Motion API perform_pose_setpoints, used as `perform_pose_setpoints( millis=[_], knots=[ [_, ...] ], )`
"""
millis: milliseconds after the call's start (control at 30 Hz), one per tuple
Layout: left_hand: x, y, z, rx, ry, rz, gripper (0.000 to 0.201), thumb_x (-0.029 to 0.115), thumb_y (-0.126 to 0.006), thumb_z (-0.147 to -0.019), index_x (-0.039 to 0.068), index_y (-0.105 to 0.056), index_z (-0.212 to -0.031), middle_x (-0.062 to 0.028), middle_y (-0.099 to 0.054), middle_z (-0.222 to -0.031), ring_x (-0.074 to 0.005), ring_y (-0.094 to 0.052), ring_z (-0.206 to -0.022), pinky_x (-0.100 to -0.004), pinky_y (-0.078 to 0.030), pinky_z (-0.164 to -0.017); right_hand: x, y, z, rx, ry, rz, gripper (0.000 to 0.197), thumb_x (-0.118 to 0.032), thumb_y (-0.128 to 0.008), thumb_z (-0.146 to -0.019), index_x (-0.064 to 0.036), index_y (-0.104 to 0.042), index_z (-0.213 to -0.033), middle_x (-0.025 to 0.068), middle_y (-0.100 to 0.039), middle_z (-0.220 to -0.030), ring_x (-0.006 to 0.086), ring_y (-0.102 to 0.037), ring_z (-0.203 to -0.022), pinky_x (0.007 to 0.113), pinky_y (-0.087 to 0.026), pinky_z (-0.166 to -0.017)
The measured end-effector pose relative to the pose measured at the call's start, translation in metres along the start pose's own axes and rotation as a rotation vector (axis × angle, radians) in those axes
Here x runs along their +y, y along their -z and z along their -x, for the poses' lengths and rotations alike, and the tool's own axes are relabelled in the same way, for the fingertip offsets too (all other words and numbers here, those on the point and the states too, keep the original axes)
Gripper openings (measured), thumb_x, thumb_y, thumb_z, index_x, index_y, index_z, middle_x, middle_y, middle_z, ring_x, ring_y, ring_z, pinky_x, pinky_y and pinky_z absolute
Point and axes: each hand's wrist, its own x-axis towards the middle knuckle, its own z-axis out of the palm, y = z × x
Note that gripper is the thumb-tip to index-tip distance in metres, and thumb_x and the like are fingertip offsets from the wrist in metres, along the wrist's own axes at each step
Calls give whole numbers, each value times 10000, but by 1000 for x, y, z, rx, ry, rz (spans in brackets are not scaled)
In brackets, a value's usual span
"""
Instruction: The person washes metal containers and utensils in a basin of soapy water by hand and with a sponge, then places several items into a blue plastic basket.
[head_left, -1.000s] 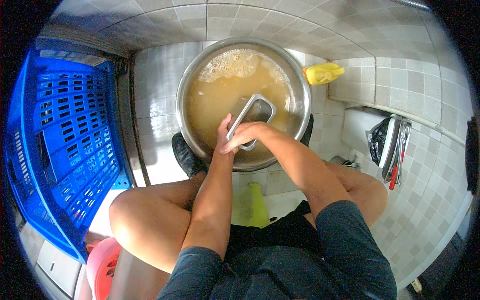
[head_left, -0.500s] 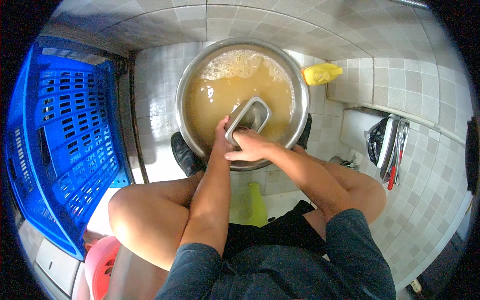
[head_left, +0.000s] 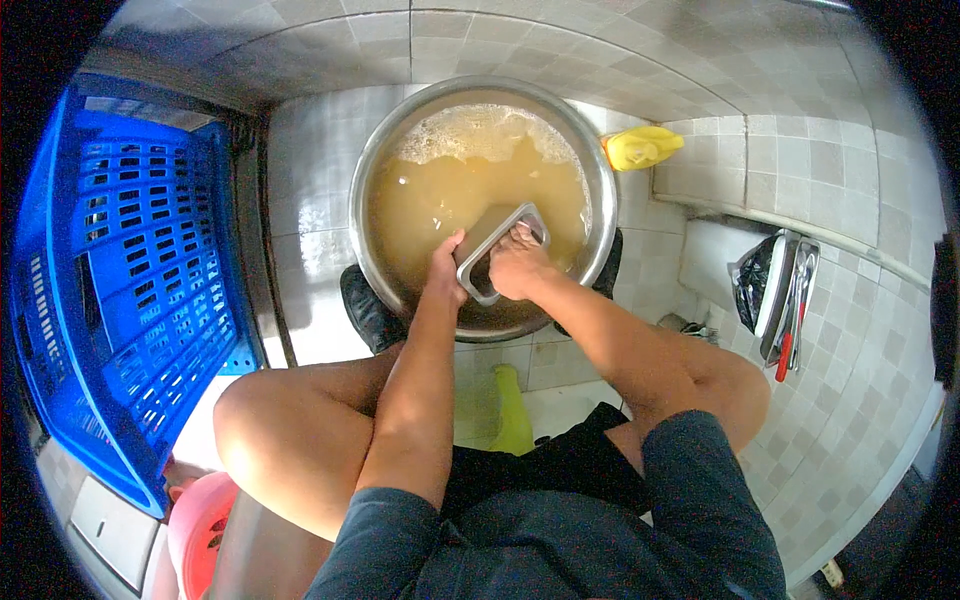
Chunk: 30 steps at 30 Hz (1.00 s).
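A rectangular metal pan [head_left: 474, 262] is tilted over a large round steel basin [head_left: 362, 200]. Cloudy tan water [head_left: 430, 195] with foam along its far edge fills much of the basin. My left hand [head_left: 446, 268] grips the pan by its left side, thumb up near the rim. Inside the pan's opening, my right hand [head_left: 518, 264] presses against the inner wall with its fingers bunched. Whatever those fingers may hold is hidden from view.
A blue perforated crate [head_left: 150, 265] stands at left, above a pink tub [head_left: 196, 515]. Right of the basin is a yellow bottle [head_left: 643, 148]. A yellow-green bottle [head_left: 513, 412] lies between my legs. Utensils, one red-handled [head_left: 785, 352], sit at right beside a black plastic bag [head_left: 752, 284].
The pan has turned, its opening now facing more to the right. My right hand has moved from its near end farther into the opening. My left hand keeps its grip.
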Motion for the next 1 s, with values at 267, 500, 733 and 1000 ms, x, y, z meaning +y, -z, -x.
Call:
perform_pose_setpoints(
  millis=[267, 500, 733, 1000],
  knots=[
    [2, -2, 12, 33, -37, -24, 416, 345, -570, -920, 16, -595, -1174, -152, -664, -1122, -299, -630, -1017, -426, -496, -922, -20, -20, -49, -156, -63, -374, 464, -271, -538, -868, -159, -589, -1315, 162, -527, -1396, 373, -479, -1294, 541, -306, -1101],
    [-4, 8, 10, 118, 93, 35, 404, 380, -590, -915, 31, -621, -1116, -147, -674, -1092, -301, -642, -975, -434, -510, -896, -12, -46, -66, -282, 43, -529, 385, -227, -490, -870, -62, -660, -1173, 213, -632, -1210, 363, -611, -1117, 445, -481, -933],
    [-5, 7, 5, 110, 107, 36, 414, 402, -621, -888, 41, -630, -1090, -141, -686, -1049, -302, -654, -926, -437, -526, -864, -14, -41, -63, -363, 74, -654, 348, -160, -498, -845, -20, -653, -1124, 232, -639, -1173, 364, -631, -1029, 426, -499, -873],
    [-5, 18, -1, 115, 127, 61, 378, 407, -579, -902, 52, -664, -1001, -141, -708, -926, -309, -672, -789, -432, -560, -740, -25, -18, -47, -485, 111, -692, 336, -141, -514, -832, 1, -648, -1105, 250, -660, -1095, 365, -650, -959, 441, -507, -814]
  ],
)
